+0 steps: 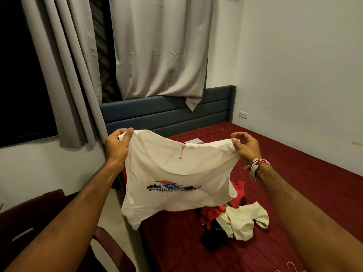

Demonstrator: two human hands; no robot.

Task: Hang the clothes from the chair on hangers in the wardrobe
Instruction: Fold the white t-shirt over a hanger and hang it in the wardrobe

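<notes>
the left hand (117,144) and right hand (246,147), well apart, each pinch a shoulder of the white shirt (176,173) held spread above the bed (294,173); a light pinch may slip, dropping it onto the clothes pile (235,218).

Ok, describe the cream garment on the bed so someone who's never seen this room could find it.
Start at the bed with the dark red cover. Near its left edge lies a heap of clothes, below the held-up white T-shirt. The cream garment is the crumpled piece on the heap's right, pale against the red and black ones.
</notes>
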